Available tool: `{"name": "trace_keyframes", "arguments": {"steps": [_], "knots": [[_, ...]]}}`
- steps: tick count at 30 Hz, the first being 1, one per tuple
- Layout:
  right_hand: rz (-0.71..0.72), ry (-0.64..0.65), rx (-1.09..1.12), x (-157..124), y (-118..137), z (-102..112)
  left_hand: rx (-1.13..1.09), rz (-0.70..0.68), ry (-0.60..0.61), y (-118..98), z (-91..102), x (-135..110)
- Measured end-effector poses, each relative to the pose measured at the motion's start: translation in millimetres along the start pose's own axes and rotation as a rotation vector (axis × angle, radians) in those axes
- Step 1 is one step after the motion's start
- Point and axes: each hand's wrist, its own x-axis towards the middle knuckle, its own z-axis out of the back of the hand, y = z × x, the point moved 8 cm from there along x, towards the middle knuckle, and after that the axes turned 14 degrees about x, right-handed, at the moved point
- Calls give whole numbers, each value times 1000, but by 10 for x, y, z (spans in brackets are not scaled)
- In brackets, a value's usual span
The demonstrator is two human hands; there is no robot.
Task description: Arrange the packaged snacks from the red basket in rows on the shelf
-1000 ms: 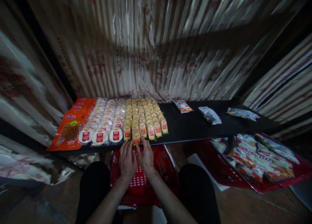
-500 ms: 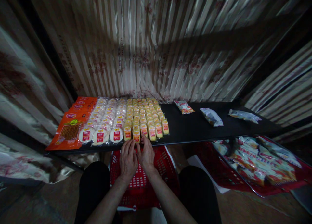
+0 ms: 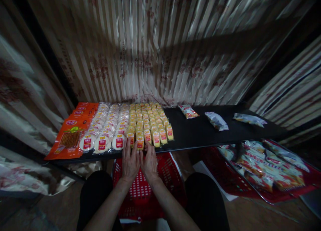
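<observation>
Two hands parked right at the near edge of the black worktop, side by side and almost touching. The left hand and right hand both lie flat, palms down, fingers straight and held together, not curled round anything. The yellow packet they're busy with sits dead ahead, just far of the gap between the two index fingers, in the front row of the block of small yellow packets. Its long axis runs near to far, same as the fingers. Neither hand is clearly nearer; the left fingertips reach a touch farther, up alongside its left neighbour. I can't tell for sure whether the tips press it or just rest against it. Left of the block are round white packets, then orange packs. Three loose packets lie well apart on the right, and a red basket sits under the hands. Compared with a second ago, that packet poked out nearer than its row with the fingers bent around it. Now it's level with the row and the fingers have flattened out and slid forward.
</observation>
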Motion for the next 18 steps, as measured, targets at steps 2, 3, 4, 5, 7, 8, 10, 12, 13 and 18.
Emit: {"name": "trace_keyframes", "arguments": {"steps": [2, 3, 4, 5, 7, 8, 10, 12, 13, 18], "knots": [[13, 6, -13, 0, 23, 4, -14, -14, -5, 11, -28, 10], [19, 16, -23, 1, 35, 1, -18, -21, -8, 17, -39, 7], [23, 29, -36, 2, 46, -5, -21, -26, -7, 25, -51, 1], [26, 41, -50, 3, 56, -10, -23, -29, -2, 34, -65, -6], [30, 55, -82, 8, 72, -16, -29, -31, 19, 56, -96, -22], [33, 58, -97, 11, 78, -17, -32, -31, 29, 66, -110, -29], [34, 61, -117, 14, 79, -18, -36, -33, 39, 83, -130, -38], [30, 66, -129, 15, 68, -23, -33, -41, 31, 92, -140, -45], [29, 70, -132, 14, 62, -26, -29, -44, 24, 94, -143, -48], [56, 70, -141, 13, 60, -28, -23, -55, 27, 88, -157, -44]]}}
